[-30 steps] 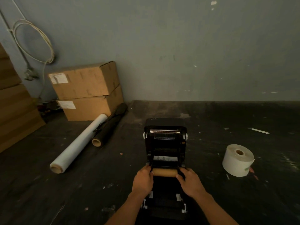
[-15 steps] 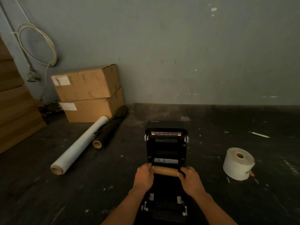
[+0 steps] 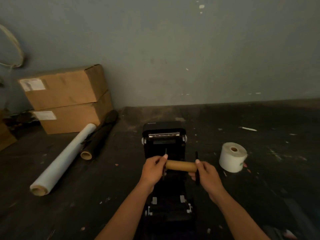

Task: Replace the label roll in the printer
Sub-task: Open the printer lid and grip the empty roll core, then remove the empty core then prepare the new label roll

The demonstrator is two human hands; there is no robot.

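Bare floor (image 3: 204,201) beside label roll (image 3: 232,159)

Dim scene, low flat light with no clear source, and the grey wall (image 3: 173,49) reads murky green-grey. The dark floor (image 3: 259,187) swallows detail, and the black printer (image 3: 163,134) nearly merges with it, only its metal bar catching a faint glint. Shadows are soft and weak. The white label roll (image 3: 232,157) stands out brightest. Edges bow from the wide lens, and the whole view is slightly soft and grainy

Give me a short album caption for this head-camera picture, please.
Both hands, left and right, hold an empty cardboard core above the open label printer, a fresh label roll waiting nearby.
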